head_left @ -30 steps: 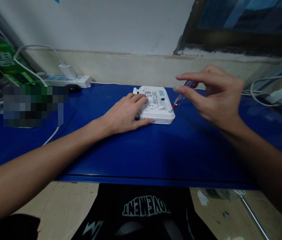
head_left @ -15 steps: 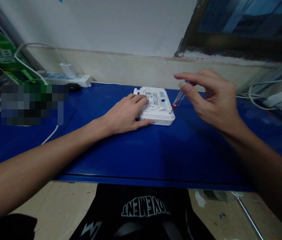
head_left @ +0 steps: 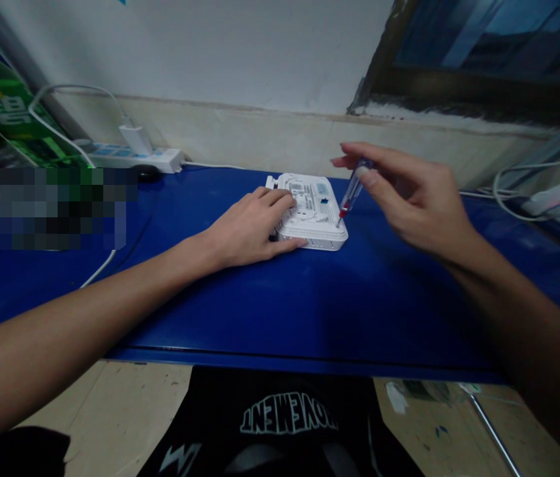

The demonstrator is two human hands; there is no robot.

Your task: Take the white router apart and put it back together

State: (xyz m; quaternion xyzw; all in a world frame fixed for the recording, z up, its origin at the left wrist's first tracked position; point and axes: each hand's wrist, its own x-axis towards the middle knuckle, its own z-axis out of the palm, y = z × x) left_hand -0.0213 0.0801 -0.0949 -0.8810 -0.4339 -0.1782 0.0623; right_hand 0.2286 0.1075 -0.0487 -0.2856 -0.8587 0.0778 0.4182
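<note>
A white router (head_left: 310, 211), a flat vented box with a printed label, lies on the blue table. My left hand (head_left: 257, 228) grips its left part, fingers over the top and thumb along the near side. In my right hand (head_left: 409, 189) is a screwdriver (head_left: 351, 193) with a clear handle and a red collar, pinched between thumb and fingers near the handle's top. The screwdriver leans slightly, and its tip meets the router's near right corner. Whether a screw sits under the tip is too small to tell.
At the back left lie a power strip (head_left: 165, 160) with a white charger (head_left: 135, 138) and a dark rounded object (head_left: 145, 173). Green packaging (head_left: 2, 109) stands further left. White cables (head_left: 501, 192) run at the right. A wall borders the table's (head_left: 260, 311) back.
My right hand has shifted slightly left and its fingers have turned around the handle. The screwdriver now stands more upright, its tip on the same corner. My left hand and the router stay put.
</note>
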